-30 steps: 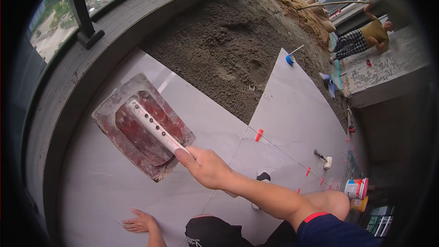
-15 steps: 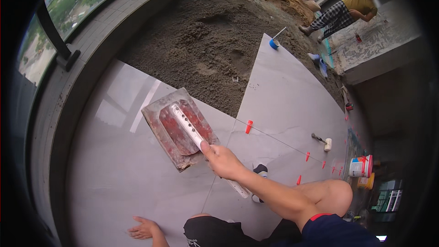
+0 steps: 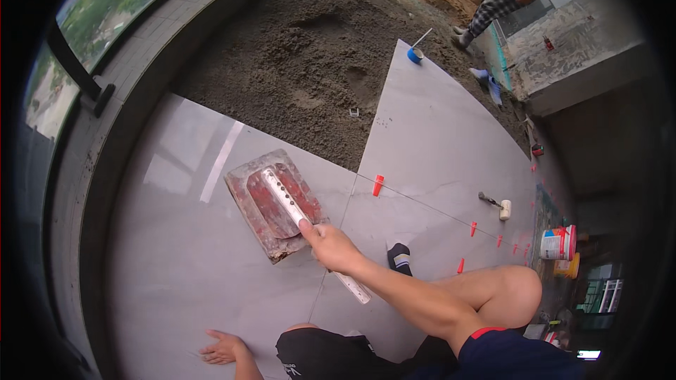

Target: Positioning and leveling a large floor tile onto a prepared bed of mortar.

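At frame centre, the right hand (image 3: 331, 246) grips a long-handled trowel (image 3: 276, 204) lying flat on the grey floor tile (image 3: 183, 253), mid-smoothing it seems, while the left hand (image 3: 224, 347) rests spread on tile at lower left.

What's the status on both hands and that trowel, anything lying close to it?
Right hand gripping the trowel handle, blade flat on the tile. Left hand spread flat on the tile. Red spacer wedge beside the trowel, apart.
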The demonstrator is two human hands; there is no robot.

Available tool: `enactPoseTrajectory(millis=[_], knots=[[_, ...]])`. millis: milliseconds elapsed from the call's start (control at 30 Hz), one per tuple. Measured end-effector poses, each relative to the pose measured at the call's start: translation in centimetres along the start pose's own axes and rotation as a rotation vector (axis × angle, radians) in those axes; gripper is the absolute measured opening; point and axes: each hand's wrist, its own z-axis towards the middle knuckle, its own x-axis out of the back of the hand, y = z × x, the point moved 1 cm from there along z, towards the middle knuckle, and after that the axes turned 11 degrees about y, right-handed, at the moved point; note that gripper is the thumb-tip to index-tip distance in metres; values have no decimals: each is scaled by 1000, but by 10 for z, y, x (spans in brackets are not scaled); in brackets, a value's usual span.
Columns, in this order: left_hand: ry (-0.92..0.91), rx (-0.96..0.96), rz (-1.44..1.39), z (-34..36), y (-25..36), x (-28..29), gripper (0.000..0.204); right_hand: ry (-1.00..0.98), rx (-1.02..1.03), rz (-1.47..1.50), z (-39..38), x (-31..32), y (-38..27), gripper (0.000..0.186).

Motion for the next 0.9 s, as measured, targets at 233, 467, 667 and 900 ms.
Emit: enactPoseTrajectory(millis=[233, 467, 667, 900], knots=[[19, 28, -91, -2, -3, -9, 97, 484, 394, 249, -37, 13, 29, 50], [-65, 24, -162, -2, -1, 19, 95, 57, -27, -386, -6, -44, 48, 67], [-86, 83, -197, -3, 3, 24, 92, 22, 386, 121, -17, 33, -104, 56], [-64, 94, -307, -1, 3, 31, 93, 345, 359, -270, -3, -86, -1, 61]])
